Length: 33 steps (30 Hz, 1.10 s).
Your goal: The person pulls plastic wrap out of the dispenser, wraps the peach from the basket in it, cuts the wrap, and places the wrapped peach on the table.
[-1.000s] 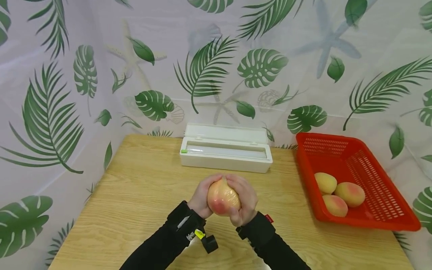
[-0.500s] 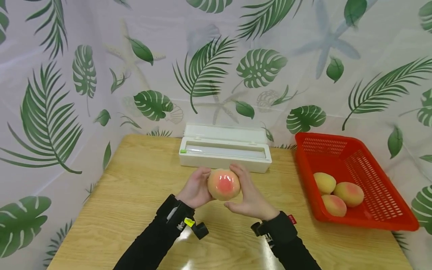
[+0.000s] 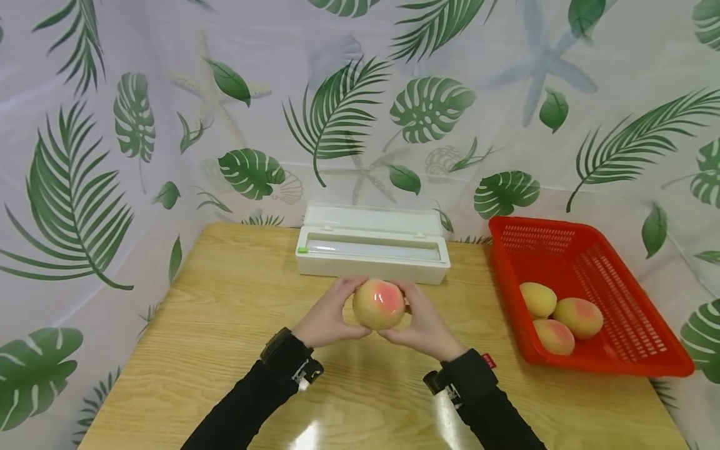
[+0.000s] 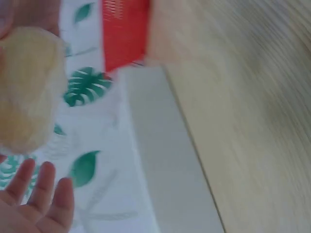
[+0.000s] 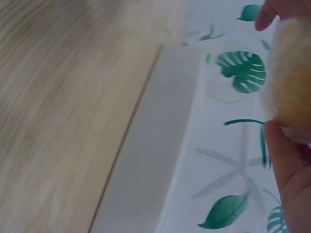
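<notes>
A round, yellow-and-pink peach (image 3: 378,304) with a glossy film-like surface is held above the table in the head view. My left hand (image 3: 332,316) grips its left side and my right hand (image 3: 423,320) grips its right side, thumbs below and fingers above. In the left wrist view the wrapped peach (image 4: 30,90) is cut off by the edge, with several left-hand fingers (image 4: 43,191) spread below it. The right wrist view has the peach (image 5: 291,80) at its right edge, touched by right-hand fingers (image 5: 282,155).
Behind the hands stands a long white cling film box (image 3: 371,265) with its lid raised and a clear roll inside. To the right, a red plastic basket (image 3: 635,300) holds three peaches (image 3: 578,317). A leaf-patterned sheet (image 3: 360,112) hangs behind the wooden table (image 3: 225,300).
The peach has been turned so its smooth, shiny pink face shows instead of the gathered film tip. Both hands shifted from cupping it to holding its sides, wrists farther apart.
</notes>
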### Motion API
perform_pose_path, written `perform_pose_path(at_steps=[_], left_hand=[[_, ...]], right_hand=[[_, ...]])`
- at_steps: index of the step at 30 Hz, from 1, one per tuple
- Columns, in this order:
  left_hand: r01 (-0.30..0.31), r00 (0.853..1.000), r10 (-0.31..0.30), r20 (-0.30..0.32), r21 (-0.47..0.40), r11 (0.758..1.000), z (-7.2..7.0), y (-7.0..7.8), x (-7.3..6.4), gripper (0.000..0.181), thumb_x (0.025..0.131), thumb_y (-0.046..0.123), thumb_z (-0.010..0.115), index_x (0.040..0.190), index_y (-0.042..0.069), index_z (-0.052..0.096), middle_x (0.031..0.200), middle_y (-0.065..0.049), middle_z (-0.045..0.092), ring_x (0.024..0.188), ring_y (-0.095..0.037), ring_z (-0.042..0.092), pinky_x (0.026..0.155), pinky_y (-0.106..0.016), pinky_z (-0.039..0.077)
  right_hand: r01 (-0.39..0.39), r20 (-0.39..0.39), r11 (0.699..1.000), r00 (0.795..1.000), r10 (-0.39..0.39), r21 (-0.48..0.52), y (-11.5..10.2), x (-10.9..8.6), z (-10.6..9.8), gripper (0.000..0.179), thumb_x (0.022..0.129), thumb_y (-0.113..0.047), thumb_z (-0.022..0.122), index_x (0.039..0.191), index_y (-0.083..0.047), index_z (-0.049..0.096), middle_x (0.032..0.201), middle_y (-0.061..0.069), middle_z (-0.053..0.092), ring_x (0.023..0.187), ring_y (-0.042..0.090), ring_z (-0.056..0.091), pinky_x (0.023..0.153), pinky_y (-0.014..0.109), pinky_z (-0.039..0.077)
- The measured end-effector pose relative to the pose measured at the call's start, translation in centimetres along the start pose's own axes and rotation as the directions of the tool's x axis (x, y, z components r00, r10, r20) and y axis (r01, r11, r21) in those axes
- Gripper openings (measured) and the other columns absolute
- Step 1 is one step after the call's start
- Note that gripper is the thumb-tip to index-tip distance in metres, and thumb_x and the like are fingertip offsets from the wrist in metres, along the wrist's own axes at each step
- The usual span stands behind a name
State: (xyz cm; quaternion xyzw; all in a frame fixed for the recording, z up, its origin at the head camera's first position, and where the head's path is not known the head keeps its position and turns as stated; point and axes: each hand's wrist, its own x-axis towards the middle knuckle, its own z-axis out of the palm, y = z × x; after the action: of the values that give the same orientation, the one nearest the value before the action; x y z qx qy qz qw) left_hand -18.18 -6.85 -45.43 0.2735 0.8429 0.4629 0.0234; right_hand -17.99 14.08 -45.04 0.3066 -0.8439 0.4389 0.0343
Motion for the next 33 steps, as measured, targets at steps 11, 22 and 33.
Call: perform_pose_path(at_steps=[11,22,33], left_hand=[[0.073,0.986,-0.111,0.127,0.267,0.961,2.1,-6.1,2.0,0.071,0.064,0.024,0.080,0.122,0.000,0.046,0.112,-0.008,0.055,0.093,-0.018,0.053,0.078,-0.028,0.044],[0.186,0.959,-0.246,0.143,0.339,0.922,3.9,-7.7,2.5,0.069,0.065,0.023,0.079,0.121,0.000,0.047,0.110,-0.009,0.056,0.097,-0.019,0.054,0.081,-0.030,0.043],[0.166,0.963,-0.232,0.135,0.376,0.912,4.5,-8.0,2.3,0.063,0.065,0.027,0.078,0.115,0.003,0.048,0.106,-0.007,0.057,0.094,-0.018,0.055,0.079,-0.029,0.044]], right_hand=[[-0.152,0.183,0.956,0.962,0.201,-0.251,5.2,1.5,2.6,0.080,0.058,-0.025,0.082,0.122,0.003,0.044,0.114,0.013,0.052,0.101,0.024,0.051,0.083,0.038,0.042],[-0.234,0.238,0.909,0.915,0.325,-0.344,6.8,1.7,4.1,0.082,0.062,-0.024,0.081,0.126,0.006,0.040,0.117,0.017,0.051,0.104,0.028,0.051,0.085,0.039,0.041],[-0.241,0.253,0.902,0.905,0.342,-0.359,7.1,1.4,4.3,0.084,0.064,-0.024,0.079,0.129,0.007,0.035,0.121,0.020,0.048,0.108,0.030,0.048,0.088,0.041,0.039]])
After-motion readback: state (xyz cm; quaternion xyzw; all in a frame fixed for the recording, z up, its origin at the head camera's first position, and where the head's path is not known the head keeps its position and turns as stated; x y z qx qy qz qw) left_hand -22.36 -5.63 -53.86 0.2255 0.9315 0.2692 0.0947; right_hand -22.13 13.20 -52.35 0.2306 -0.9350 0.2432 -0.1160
